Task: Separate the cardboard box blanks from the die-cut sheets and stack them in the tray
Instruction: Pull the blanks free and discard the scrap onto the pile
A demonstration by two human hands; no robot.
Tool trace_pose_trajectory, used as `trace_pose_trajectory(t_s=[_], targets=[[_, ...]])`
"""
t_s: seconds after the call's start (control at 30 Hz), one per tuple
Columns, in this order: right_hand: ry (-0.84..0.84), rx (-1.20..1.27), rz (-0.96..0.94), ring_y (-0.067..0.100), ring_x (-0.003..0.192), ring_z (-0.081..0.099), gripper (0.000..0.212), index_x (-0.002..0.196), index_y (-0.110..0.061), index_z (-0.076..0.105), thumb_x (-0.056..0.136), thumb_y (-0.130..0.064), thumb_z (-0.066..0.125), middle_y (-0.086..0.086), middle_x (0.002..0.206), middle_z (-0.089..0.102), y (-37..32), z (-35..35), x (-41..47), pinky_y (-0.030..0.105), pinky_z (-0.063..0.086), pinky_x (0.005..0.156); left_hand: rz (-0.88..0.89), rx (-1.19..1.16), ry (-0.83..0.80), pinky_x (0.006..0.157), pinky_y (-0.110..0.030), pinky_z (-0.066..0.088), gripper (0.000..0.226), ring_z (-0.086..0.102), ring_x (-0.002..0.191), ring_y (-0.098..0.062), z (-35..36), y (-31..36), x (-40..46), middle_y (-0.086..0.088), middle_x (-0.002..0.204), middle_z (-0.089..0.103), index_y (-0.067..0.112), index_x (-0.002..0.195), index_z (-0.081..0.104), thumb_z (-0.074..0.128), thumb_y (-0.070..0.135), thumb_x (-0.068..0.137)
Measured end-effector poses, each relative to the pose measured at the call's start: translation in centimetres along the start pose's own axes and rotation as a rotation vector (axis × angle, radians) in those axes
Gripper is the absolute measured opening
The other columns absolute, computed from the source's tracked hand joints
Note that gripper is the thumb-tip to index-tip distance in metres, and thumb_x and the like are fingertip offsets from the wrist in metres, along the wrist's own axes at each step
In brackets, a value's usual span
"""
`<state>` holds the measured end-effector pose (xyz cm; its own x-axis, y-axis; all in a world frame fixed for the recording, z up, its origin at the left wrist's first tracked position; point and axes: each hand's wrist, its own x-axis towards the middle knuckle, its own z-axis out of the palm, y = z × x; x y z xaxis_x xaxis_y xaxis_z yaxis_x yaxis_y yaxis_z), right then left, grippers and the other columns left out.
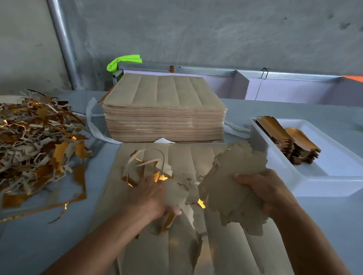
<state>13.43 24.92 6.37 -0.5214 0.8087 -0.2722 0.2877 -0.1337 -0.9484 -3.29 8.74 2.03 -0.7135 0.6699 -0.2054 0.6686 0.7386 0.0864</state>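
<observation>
A thick pile of brown die-cut sheets (164, 112) stands at the back of the table. Another die-cut sheet (238, 257) lies flat in front of me. My right hand (265, 190) grips a small bundle of box blanks (235, 184), lifted off the flat sheet. My left hand (150, 197) clutches torn sheet waste (150, 169) with gold foil edges, just left of the bundle. At the right stands a white tray (332, 182) holding two rows of stacked gold-faced blanks (287, 140).
A large heap of cardboard and gold foil scrap (30, 135) covers the table's left side, with foil strips trailing toward the front edge. A metal rail (202, 70) and a green object (123, 62) sit behind the pile, against a concrete wall.
</observation>
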Motion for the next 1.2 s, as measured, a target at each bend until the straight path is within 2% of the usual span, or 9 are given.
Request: trace_pose_trajectory(t_s=[0.1, 0.27, 0.37, 0.5, 0.77, 0.87, 0.93, 1.07, 1.2], targets=[[-0.003, 0.034, -0.024, 0.027, 0.079, 0.064, 0.019, 0.081, -0.016, 0.061, 0.074, -0.012, 0.079, 0.008, 0.084, 0.067, 0.0, 0.3, 0.0, 0.044, 0.053, 0.072, -0.110, -0.146, 0.018, 0.082, -0.033, 0.043, 0.097, 0.046, 0.122, -0.028, 1.1, -0.2, 1.1, -0.010, 0.135, 0.043, 0.014, 0.135, 0.038, 0.080, 0.057, 0.060], [-0.012, 0.068, -0.058, 0.022, 0.071, 0.063, 0.018, 0.076, -0.018, 0.061, 0.075, -0.010, 0.077, 0.004, 0.077, 0.067, -0.3, 0.9, -0.4, 0.036, 0.051, 0.057, -0.164, -0.505, 0.072, 0.064, -0.024, 0.042, 0.050, 0.060, 0.093, -0.021, 0.9, -1.5, 1.7, -0.004, 0.103, 0.062, 0.011, 0.114, 0.056, 0.080, 0.023, 0.072], [0.001, 0.080, -0.056, 0.027, 0.079, 0.065, 0.016, 0.084, -0.014, 0.065, 0.075, -0.012, 0.078, 0.009, 0.084, 0.069, -0.5, 0.7, -0.6, 0.045, 0.055, 0.075, -0.031, -1.020, 0.098, 0.057, -0.023, 0.043, 0.008, 0.058, 0.069, -0.017, -0.1, -2.7, 1.3, -0.002, 0.076, 0.065, 0.011, 0.083, 0.064, 0.070, 0.006, 0.082], [0.031, 0.113, -0.128, 0.027, 0.081, 0.066, 0.016, 0.085, -0.017, 0.063, 0.077, -0.016, 0.077, 0.007, 0.087, 0.069, -1.8, 0.2, -0.7, 0.043, 0.056, 0.072, 0.154, -1.561, -0.014, 0.060, -0.021, 0.053, 0.005, 0.067, 0.068, -0.011, -3.2, -3.4, 0.4, 0.000, 0.077, 0.073, 0.012, 0.082, 0.068, 0.067, 0.009, 0.078], [-0.084, 0.169, -0.204, 0.016, 0.062, 0.068, 0.016, 0.085, -0.019, 0.066, 0.076, -0.012, 0.076, -0.003, 0.070, 0.072, -4.1, -0.2, -1.7, 0.026, 0.050, 0.044, 0.407, -1.680, -0.079, 0.072, -0.024, 0.056, 0.010, 0.067, 0.076, -0.014, -5.2, -2.4, 0.3, -0.004, 0.081, 0.072, 0.013, 0.073, 0.075, 0.065, 0.014, 0.071], [-0.181, 0.127, -0.197, 0.014, 0.056, 0.068, 0.016, 0.083, -0.018, 0.065, 0.076, -0.007, 0.074, -0.005, 0.063, 0.071, -4.1, -0.2, -2.2, 0.025, 0.049, 0.041, 0.437, -1.504, -0.098, 0.089, -0.035, 0.049, 0.032, 0.062, 0.094, -0.024, -4.7, -1.7, 0.1, -0.009, 0.100, 0.069, -0.004, 0.090, 0.067, 0.073, 0.015, 0.066], [-0.237, 0.074, -0.196, 0.015, 0.062, 0.070, 0.018, 0.086, -0.016, 0.066, 0.073, -0.007, 0.075, -0.002, 0.068, 0.073, -4.0, 0.2, -2.4, 0.028, 0.052, 0.047, 0.498, -1.272, -0.071, 0.091, -0.032, 0.049, 0.014, 0.061, 0.102, -0.017, -4.3, -0.9, -0.1, -0.004, 0.114, 0.064, -0.001, 0.080, 0.067, 0.073, 0.009, 0.073], [-0.244, -0.017, -0.168, 0.025, 0.085, 0.067, 0.027, 0.097, -0.014, 0.068, 0.072, -0.010, 0.077, 0.005, 0.089, 0.072, -3.9, 0.8, -2.5, 0.038, 0.054, 0.069, 0.510, -0.978, 0.109, 0.054, -0.014, 0.033, 0.032, 0.039, 0.053, 0.000, -3.6, -0.6, 0.2, 0.003, 0.059, 0.044, 0.002, 0.054, 0.055, 0.072, 0.006, 0.080], [-0.226, -0.076, -0.163, 0.022, 0.082, 0.065, 0.020, 0.089, -0.019, 0.066, 0.075, -0.009, 0.076, 0.006, 0.091, 0.070, -3.5, 0.1, -1.9, 0.031, 0.051, 0.060, 0.361, -1.281, 0.220, 0.062, -0.027, 0.035, 0.022, 0.042, 0.065, -0.017, -3.3, -2.2, 0.7, -0.010, 0.067, 0.050, -0.010, 0.070, 0.062, 0.071, 0.008, 0.080]])
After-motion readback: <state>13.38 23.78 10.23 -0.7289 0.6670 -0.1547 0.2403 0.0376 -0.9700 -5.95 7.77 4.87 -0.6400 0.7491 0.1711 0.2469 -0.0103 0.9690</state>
